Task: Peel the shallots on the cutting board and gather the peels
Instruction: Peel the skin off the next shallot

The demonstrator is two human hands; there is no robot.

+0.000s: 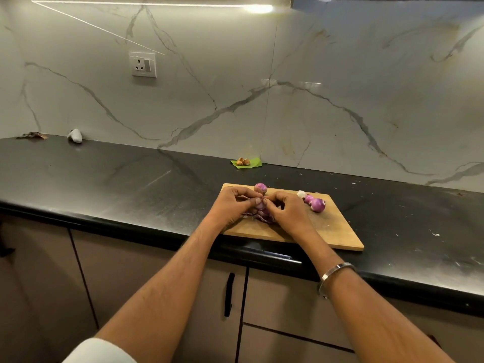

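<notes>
A wooden cutting board (330, 231) lies on the black counter near its front edge. Above the board's left half, my left hand (231, 205) and my right hand (286, 209) meet, both pinching a pale purple shallot (260, 205) between their fingertips. Loose purple peels (258, 217) lie on the board under the hands. An unpeeled shallot (260, 188) sits at the board's far edge just behind my fingers. To the right lie two peeled purple shallots (315, 204) and a small white piece (301, 194).
A green leaf with small brown nuts (245, 162) lies by the marble wall behind the board. At the far left of the counter (104, 179) are a white lump (75, 135) and dry brown scraps (31, 135). Cabinet doors with a black handle (229, 294) stand below.
</notes>
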